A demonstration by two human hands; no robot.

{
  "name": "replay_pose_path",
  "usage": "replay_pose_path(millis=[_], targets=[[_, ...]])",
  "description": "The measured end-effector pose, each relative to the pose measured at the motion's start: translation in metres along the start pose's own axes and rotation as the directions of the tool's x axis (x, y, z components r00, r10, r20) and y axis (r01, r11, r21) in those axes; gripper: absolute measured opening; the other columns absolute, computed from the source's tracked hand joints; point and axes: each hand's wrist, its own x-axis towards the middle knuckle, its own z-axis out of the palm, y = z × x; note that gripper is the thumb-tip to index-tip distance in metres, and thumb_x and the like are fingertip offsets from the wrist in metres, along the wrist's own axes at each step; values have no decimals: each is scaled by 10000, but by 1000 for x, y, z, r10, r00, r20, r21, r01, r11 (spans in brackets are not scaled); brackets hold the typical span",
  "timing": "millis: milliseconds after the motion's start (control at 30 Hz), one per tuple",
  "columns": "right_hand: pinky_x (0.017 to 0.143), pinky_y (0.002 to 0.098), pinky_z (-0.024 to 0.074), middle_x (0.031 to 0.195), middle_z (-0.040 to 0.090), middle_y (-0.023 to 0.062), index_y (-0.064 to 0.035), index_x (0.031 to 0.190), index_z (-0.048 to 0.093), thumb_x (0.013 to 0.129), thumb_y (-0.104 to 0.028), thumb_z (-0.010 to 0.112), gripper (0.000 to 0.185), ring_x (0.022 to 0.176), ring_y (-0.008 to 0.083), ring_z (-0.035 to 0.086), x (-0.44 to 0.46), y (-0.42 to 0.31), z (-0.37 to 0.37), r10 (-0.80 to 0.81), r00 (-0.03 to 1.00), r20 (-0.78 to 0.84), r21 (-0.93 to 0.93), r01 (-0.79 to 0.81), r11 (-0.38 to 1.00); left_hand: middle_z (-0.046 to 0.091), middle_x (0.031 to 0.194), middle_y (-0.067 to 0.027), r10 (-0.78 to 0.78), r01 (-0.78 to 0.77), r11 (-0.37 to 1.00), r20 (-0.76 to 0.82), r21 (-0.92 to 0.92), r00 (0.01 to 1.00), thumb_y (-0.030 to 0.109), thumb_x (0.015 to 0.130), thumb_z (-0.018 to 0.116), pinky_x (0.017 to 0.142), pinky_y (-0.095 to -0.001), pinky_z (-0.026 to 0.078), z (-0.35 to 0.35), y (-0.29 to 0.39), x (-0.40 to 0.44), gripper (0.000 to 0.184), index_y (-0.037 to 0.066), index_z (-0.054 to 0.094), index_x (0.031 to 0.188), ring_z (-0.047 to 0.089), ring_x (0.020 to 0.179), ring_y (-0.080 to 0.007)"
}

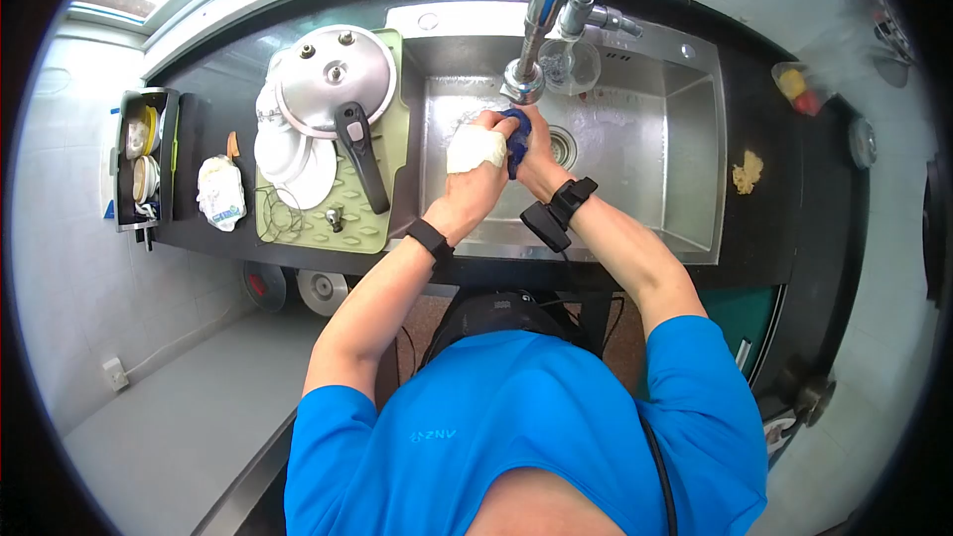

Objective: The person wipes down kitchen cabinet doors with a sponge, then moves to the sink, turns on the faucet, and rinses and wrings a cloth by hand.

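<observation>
Under the spout of the tap, my two hands are close together over the steel sink. My left hand is closed, its fingertips pressed on a dark blue cloth. Something cream-white covers part of that hand's back; whether it is a cloth or foam, I cannot tell. My right hand is closed on the blue cloth from the other side. Most of both hands' fingers are hidden. Just right of my right hand is the drain.
A clear bowl sits behind the tap. Left of the sink, a green drying mat bears a pressure cooker lid and white dishes. A white packet lies further left. Crumpled yellowish scraps are on the right counter.
</observation>
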Motion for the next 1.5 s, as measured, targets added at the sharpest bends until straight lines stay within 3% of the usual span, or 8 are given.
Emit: replay_pose_path(millis=[167,367,467,600,967,1100,1333,1500], targets=[[586,305,482,786,615,23,-96,879,618,925,-355,573,267,671,163,614,-7,1,-3,91,995,42,44,-93,995,605,1027,-163,-56,59,998,63,-33,996,-70,745,645,857,-447,489,-5,-1,0,420,37,641,1151,601,986,-371],[720,325,508,902,635,36,-85,968,615,965,-453,530,377,834,163,632,-6,-11,-19,-3,993,-117,-376,-42,926,655,1093,-165,-167,179,978,111,-106,980,22,826,685,896,-429,493,-3,-28,-7,341,70,670,1164,624,1039,-371],[984,641,408,1364,583,110,-134,1318,542,979,-640,478,612,1250,305,566,-13,-32,-40,-20,990,-140,-414,-40,910,686,1129,-159,-234,229,968,-39,-103,971,60,874,669,935,-400,491,-12,-41,-1,325,88,683,1198,639,1069,-338],[1067,643,332,1460,504,140,-99,1427,470,986,-606,497,672,1314,339,516,-12,-37,-75,-86,964,-253,-583,-81,808,687,1144,-146,-250,253,968,-163,-2,954,52,874,659,961,-402,487,-6,-62,0,359,81,658,1232,635,1095,-331],[955,357,469,1171,665,157,33,1240,608,982,-422,576,524,1067,233,621,-44,-27,-61,-176,984,0,-822,100,561,716,1092,-112,-413,429,902,199,-47,889,91,876,683,870,-379,534,16,-62,-47,300,66,666,1174,693,972,-266],[1023,391,478,1243,664,228,50,1298,584,880,-439,701,654,1161,314,644,-19,-11,-114,280,938,202,-977,215,-13,713,1095,-124,-428,442,897,249,-2,869,86,875,680,874,-384,532,12,-59,-49,300,59,663,1173,692,985,-272],[873,457,512,1157,684,180,-21,1095,639,839,-325,772,419,1076,353,653,60,-5,-125,-175,985,11,-966,-35,-257,709,1091,-135,-398,410,912,251,1,882,75,859,688,862,-385,537,-4,-57,-63,304,41,661,1160,689,981,-283],[845,472,513,980,687,192,-38,1056,619,842,-266,748,339,967,387,658,80,28,-129,-282,939,196,-953,116,-279,704,1087,-129,-438,447,894,262,26,860,65,856,696,854,-383,540,-19,-53,-66,304,47,667,1158,687,957,-273]])
